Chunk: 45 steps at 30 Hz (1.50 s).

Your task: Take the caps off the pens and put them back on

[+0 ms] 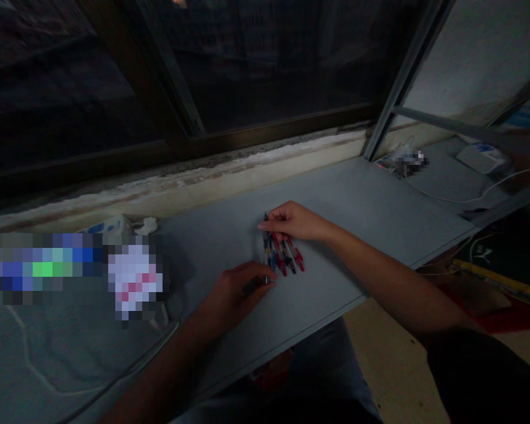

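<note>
Left grip (238, 288): was closed, thumb and fingers pinching the near end of the leftmost pen (265, 238).
Right grip (295, 221): was closed at the far end of that same pen.
Other pens (281, 261): lay just to its right on the counter (335, 194), side by side, with red, blue and dark parts.
White cable (70, 393): ran at far left, well apart.

Plastic-looking pens (283, 265); smooth matt tabletop (229, 235); rough, flaking window ledge (265, 156).
</note>
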Each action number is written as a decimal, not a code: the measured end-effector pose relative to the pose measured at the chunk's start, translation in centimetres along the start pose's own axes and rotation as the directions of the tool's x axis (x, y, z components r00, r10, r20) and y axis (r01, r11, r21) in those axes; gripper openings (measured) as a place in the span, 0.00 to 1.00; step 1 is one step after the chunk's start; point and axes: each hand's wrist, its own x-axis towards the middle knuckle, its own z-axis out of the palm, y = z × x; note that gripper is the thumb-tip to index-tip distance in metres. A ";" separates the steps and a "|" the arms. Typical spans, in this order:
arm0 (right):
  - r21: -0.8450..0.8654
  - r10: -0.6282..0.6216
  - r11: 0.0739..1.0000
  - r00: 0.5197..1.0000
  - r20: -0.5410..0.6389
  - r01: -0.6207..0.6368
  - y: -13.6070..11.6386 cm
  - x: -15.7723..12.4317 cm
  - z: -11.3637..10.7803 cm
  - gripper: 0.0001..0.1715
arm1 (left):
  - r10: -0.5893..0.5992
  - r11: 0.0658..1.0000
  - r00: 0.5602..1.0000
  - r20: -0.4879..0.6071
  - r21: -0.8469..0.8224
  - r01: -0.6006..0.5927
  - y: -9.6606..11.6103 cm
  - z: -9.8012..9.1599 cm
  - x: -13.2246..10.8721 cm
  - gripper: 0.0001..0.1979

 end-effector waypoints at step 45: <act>0.011 0.059 0.998 0.998 0.017 -0.059 -0.7 -0.2 0.3 0.30 | 0.080 0.990 0.994 0.072 0.111 -0.088 -0.3 -0.3 -0.1 0.09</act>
